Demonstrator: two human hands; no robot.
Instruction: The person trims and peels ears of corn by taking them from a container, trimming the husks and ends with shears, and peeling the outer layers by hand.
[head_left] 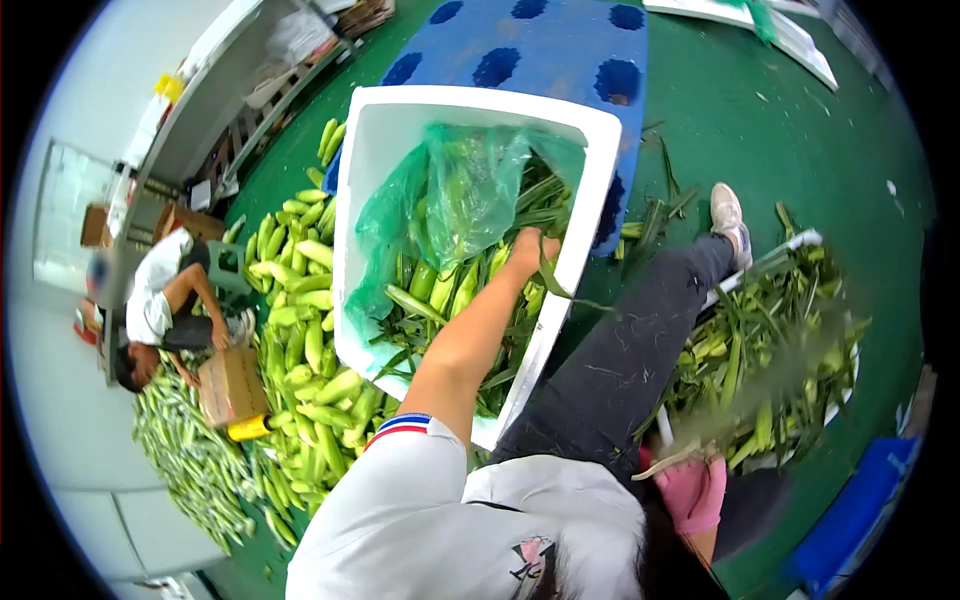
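Note:
My bare left hand [529,252] reaches into a white foam box [350,250]. Its fingers are closed around green corn leaves, and one long leaf [560,285] trails from it over the box's rim. Around this hand lie several husked-looking green ears of corn [442,288] and loose leaves, partly covered by a crumpled green plastic bag [470,190]. Low on the right, my right hand [695,493] wears a pink glove, with its fingers curled by a pale, thin, curved strip [668,461]. Motion smears the greenery above it, so what it grips is unclear.
Behind the box is a blue plastic pallet [550,50]. A large heap of corn [310,350] lies on the left, near a seated person [165,300] with a cardboard box [232,386]. At right, a white container [848,385] overflows with leaves and husks [740,360].

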